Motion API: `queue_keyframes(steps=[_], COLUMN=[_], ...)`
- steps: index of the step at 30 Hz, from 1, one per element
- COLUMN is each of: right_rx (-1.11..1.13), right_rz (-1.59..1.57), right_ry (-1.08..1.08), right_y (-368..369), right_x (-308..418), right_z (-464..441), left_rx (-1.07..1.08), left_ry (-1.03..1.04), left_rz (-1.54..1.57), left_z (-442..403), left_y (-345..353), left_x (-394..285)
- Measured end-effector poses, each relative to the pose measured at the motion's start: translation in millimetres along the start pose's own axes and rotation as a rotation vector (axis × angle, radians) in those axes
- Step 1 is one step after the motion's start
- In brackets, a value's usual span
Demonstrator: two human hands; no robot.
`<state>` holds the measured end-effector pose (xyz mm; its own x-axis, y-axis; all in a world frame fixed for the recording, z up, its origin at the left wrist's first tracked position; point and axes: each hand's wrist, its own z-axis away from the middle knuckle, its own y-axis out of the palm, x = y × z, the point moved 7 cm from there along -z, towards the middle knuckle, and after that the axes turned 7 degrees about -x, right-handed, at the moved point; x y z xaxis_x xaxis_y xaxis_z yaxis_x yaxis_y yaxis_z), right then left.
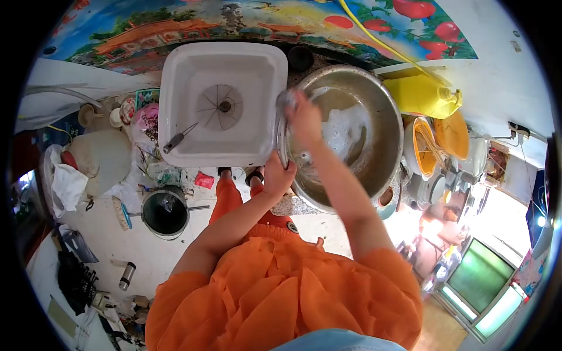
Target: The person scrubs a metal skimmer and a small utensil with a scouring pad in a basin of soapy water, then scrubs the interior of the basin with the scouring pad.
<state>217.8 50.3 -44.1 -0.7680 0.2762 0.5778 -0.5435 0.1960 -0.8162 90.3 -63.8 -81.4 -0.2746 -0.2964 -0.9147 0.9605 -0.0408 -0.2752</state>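
My left hand [280, 174] is closed on the lower edge of a thin metal piece [283, 140], seen nearly edge-on between the white tub and the metal basin; its full shape is hidden. At the upper end of that piece, my right hand [305, 120] presses a grey scrubbing pad [286, 100], blurred by motion. Below and right of it, the large metal basin [396, 146] contains cloudy water with white suds [345, 133]. Inside the white square tub [171, 88] lie a round disc with spokes [213, 111] and a dark-handled tool with a thin metal end [175, 140].
A yellow jug [421, 96] stands right of the basin, near an orange-lined bowl [422, 146] and stacked pots. On the floor at left are a dark bucket [165, 212], a brush [122, 213] and a steel flask [127, 275]. A yellow hose [380, 36] crosses the wall.
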Motion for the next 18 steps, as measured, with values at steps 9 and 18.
queue_keyframes(steps=[9, 18], right_rx=[0.116, 0.223], right_rz=[0.010, -0.059], right_ry=[-0.130, -0.328], right_y=[9.3, 7.8], right_x=[14.1, 16.6], right_z=[24.0, 74.4], left_rx=[-0.002, 0.162], left_ry=[-0.008, 0.135], left_rz=[-0.042, 0.077], left_z=[-0.3, -6.3], left_y=[-1.9, 3.2], left_x=[-3.1, -8.6])
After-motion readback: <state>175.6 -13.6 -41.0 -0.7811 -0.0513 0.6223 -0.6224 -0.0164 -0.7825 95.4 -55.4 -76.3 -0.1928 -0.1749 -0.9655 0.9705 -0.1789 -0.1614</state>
